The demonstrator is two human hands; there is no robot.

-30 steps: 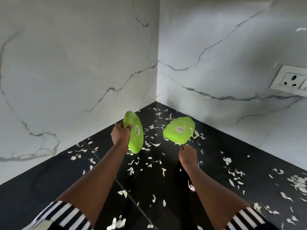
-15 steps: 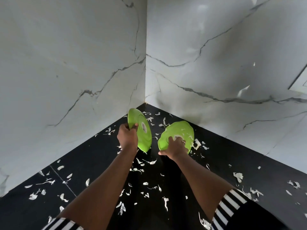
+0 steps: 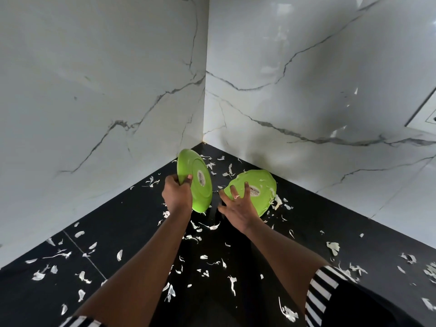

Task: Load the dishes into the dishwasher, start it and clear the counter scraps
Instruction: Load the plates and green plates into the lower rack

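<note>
**Gathering the green plates for the dishwasher**

Seems to be the collecting step, early in the task: no dishwasher in view, and white scraps (image 3: 210,226) lying all over the black counter (image 3: 132,234).

With the left hand (image 3: 175,197), gripping one green plate (image 3: 199,185) by the rim, fingers (image 3: 188,178) clamped on its edge. Plate upright, seemingly clear of the counter, sticker side turned to the right.

With the right hand (image 3: 238,210), reaching at the second green plate (image 3: 260,185), fingers (image 3: 232,191) spread wide apart and holding nothing. Hard to tell whether touching this plate or only in front of it. Second plate: face down near the corner of the marble walls (image 3: 118,90), tilted, with some scraps stuck on its back and more just beside its right edge.

Next, probably: closing the right fingers on the near rim of the second plate and lifting it. Calls for a firm pinch, because of the smooth and thin-looking rim, and perhaps a small tilt to drop the stuck scraps back on the counter. After that, likely carrying both plates to the dishwasher, with the sweeping of the scraps left for later.
</note>
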